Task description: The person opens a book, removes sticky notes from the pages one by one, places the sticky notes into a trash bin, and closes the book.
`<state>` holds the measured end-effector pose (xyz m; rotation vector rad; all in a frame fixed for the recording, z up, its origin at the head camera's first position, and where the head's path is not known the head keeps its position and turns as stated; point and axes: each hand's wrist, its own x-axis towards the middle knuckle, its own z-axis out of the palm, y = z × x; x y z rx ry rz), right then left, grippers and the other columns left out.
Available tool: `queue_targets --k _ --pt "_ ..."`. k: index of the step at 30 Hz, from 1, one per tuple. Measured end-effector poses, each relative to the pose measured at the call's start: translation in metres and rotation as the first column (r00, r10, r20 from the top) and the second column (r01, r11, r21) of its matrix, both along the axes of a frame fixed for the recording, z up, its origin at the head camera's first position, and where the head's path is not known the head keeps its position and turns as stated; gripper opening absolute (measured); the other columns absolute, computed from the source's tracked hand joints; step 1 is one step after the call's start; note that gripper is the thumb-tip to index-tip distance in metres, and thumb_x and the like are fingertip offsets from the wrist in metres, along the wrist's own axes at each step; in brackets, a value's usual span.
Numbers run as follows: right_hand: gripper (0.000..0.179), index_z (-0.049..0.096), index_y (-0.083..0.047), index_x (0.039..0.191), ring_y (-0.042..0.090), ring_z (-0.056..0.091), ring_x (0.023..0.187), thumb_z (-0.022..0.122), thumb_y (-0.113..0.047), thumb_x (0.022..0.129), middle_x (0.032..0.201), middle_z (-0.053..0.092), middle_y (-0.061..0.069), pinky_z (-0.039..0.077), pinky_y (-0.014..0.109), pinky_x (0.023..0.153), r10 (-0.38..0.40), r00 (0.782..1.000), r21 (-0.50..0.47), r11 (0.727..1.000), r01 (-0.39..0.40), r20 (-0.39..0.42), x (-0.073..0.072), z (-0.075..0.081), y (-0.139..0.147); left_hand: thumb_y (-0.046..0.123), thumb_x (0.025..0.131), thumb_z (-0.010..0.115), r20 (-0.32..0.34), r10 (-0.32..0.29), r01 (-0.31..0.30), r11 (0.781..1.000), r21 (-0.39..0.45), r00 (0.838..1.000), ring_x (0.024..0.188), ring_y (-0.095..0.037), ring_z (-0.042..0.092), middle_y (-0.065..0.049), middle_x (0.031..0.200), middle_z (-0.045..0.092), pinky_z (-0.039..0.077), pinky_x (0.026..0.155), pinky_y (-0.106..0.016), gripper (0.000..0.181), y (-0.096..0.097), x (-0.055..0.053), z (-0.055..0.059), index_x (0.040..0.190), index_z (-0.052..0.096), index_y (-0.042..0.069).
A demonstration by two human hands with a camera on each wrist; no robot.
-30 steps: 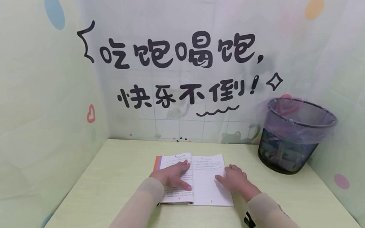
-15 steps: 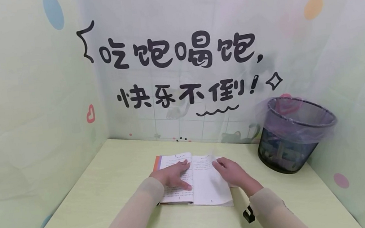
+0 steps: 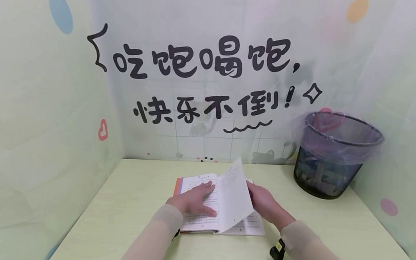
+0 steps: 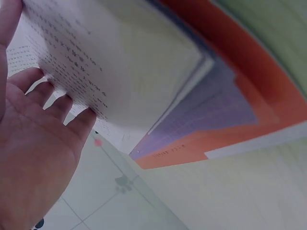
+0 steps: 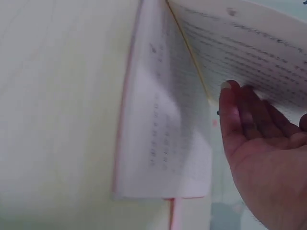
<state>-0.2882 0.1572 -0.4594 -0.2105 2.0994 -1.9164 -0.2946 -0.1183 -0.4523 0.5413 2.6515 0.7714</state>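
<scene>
An open book [image 3: 251, 227] with printed pages lies on the table, its orange and purple cover edge showing at the left. My left hand [image 3: 195, 200] rests spread on the left page; the left wrist view has its fingers [image 4: 60, 105] lying straight against the print. One right-hand page [image 3: 235, 198] stands lifted and slants toward the spine. Behind that page is my right hand [image 3: 266, 201], whose fingertips the page hides in the head view. From the right wrist, its fingers [image 5: 235, 112] appear extended against the back of the lifted page, the thumb barely visible.
A black mesh bin [image 3: 330, 173] with a translucent purple liner stands at the table's back right. Patterned sheets with large lettering [image 3: 202, 60] enclose the pale table [image 3: 119, 220] at the back and sides. A small black device [image 3: 277, 251] sits under the right wrist.
The right-hand page has risen from lying flat and swung leftward. My right hand moved from the book's right edge to behind this page. My left hand has stayed nearly still.
</scene>
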Motion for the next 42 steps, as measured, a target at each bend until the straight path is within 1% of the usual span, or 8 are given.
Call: queue_targets --k 5,10,13,17,25,30,35,42 --pt "0.048 0.060 0.007 0.148 0.017 0.072 0.100 0.043 -0.028 0.119 0.115 0.076 0.012 0.061 0.033 0.088 0.003 0.995 0.071 0.997 0.004 -0.100 0.005 -0.014 -0.003 0.046 0.090 0.091 -0.025 -0.016 0.016 1.000 0.018 1.000 0.173 -0.033 0.017 -0.004 0.186 0.021 0.019 0.140 -0.055 0.104 -0.007 -0.002 -0.003 0.173 0.036 0.016" --pt "0.046 0.058 0.002 0.153 0.042 0.064 0.137 0.059 -0.010 0.109 0.146 0.069 0.022 0.050 0.062 0.120 0.052 0.975 0.257 0.966 0.005 -0.217 0.011 -0.021 -0.012 0.045 0.087 0.093 -0.037 0.000 0.002 0.998 0.061 0.999 0.172 -0.034 0.019 -0.006 0.185 0.023 0.020 0.140 -0.056 0.105 -0.013 -0.002 -0.005 0.172 0.039 0.015" --pt "0.053 0.051 -0.007 0.163 0.047 0.047 0.156 0.057 -0.021 0.112 0.163 0.057 0.019 0.032 0.070 0.130 0.133 0.963 0.359 0.932 -0.043 -0.232 0.013 -0.024 -0.021 0.049 0.088 0.092 -0.049 0.011 -0.008 0.997 0.073 0.999 0.172 -0.033 0.019 -0.007 0.185 0.024 0.020 0.140 -0.056 0.104 -0.018 -0.002 -0.006 0.171 0.040 0.015" --pt "0.065 0.033 -0.020 0.174 0.043 0.029 0.167 0.046 -0.047 0.117 0.179 0.037 0.013 0.023 0.069 0.134 0.240 0.947 0.468 0.876 -0.116 -0.214 0.014 -0.024 -0.029 0.052 0.093 0.085 -0.083 0.032 -0.026 0.998 0.064 0.996 0.171 -0.034 0.022 -0.009 0.183 0.028 0.021 0.139 -0.057 0.097 -0.030 -0.002 -0.007 0.171 0.041 0.015" --pt "0.075 0.025 -0.034 0.176 0.052 0.013 0.169 0.043 -0.068 0.112 0.181 0.031 0.011 0.005 0.077 0.133 0.347 0.921 0.608 0.774 -0.176 -0.175 0.021 -0.021 -0.038 0.049 0.102 0.076 -0.092 0.102 -0.096 0.993 0.062 0.991 0.170 -0.042 0.023 -0.017 0.182 0.027 0.023 0.137 -0.062 0.087 -0.075 -0.006 -0.017 0.170 0.041 0.010" --pt "0.078 0.026 -0.036 0.176 0.059 0.013 0.167 0.046 -0.072 0.109 0.180 0.033 0.014 0.007 0.082 0.130 0.388 0.902 0.686 0.709 -0.163 -0.187 0.024 -0.023 -0.045 0.044 0.103 0.076 -0.063 0.140 -0.135 0.988 0.077 0.988 0.168 -0.045 0.025 -0.020 0.181 0.029 0.024 0.137 -0.063 0.087 -0.095 -0.004 -0.020 0.171 0.037 0.006" --pt "0.084 0.025 -0.041 0.175 0.059 0.015 0.167 0.049 -0.078 0.104 0.179 0.032 0.020 0.007 0.083 0.130 0.392 0.904 0.747 0.650 -0.139 -0.173 0.028 -0.023 -0.052 0.044 0.103 0.077 -0.063 0.173 -0.170 0.984 0.059 0.983 0.167 -0.048 0.026 -0.020 0.180 0.031 0.025 0.135 -0.066 0.091 -0.106 0.000 -0.017 0.173 0.033 0.007" --pt "0.087 0.028 -0.040 0.175 0.062 0.017 0.164 0.054 -0.079 0.101 0.178 0.031 0.024 0.010 0.087 0.127 0.388 0.906 0.788 0.605 -0.114 -0.167 0.033 -0.015 -0.062 0.034 0.108 0.068 -0.122 0.198 -0.188 0.978 0.094 0.973 0.165 -0.052 0.029 -0.026 0.177 0.034 0.025 0.134 -0.070 0.074 -0.098 -0.001 -0.004 0.170 0.039 0.005"
